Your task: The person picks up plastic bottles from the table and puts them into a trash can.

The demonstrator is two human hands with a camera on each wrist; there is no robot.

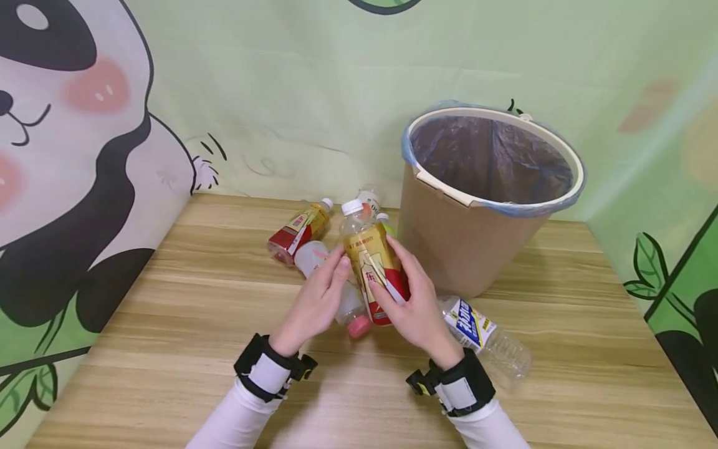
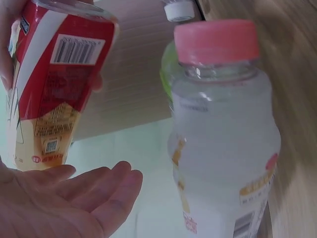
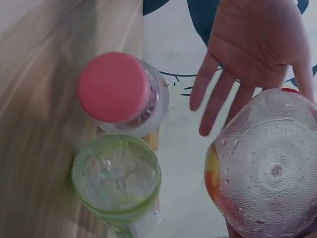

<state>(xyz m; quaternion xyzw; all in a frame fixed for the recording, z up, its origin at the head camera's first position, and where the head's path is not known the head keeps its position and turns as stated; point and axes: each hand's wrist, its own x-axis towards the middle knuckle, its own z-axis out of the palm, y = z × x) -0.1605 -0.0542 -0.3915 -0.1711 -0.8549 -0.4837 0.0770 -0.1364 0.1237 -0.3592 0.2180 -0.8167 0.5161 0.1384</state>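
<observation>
R hand [image 1: 412, 299] grips a gold/red btl [image 1: 370, 249], tilted, white cap up, held over the table [image 1: 196, 343] just L of the bin [image 1: 460, 249]. L hand [image 1: 316, 299] is loose, fingers straight, by its side; can't tell if touching. Pink-capped btl [image 1: 350, 302] lies below.

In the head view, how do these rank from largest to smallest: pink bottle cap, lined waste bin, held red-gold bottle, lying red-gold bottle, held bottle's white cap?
1. Lined waste bin
2. Held red-gold bottle
3. Lying red-gold bottle
Pink bottle cap and white cap: too alike to rank.
</observation>
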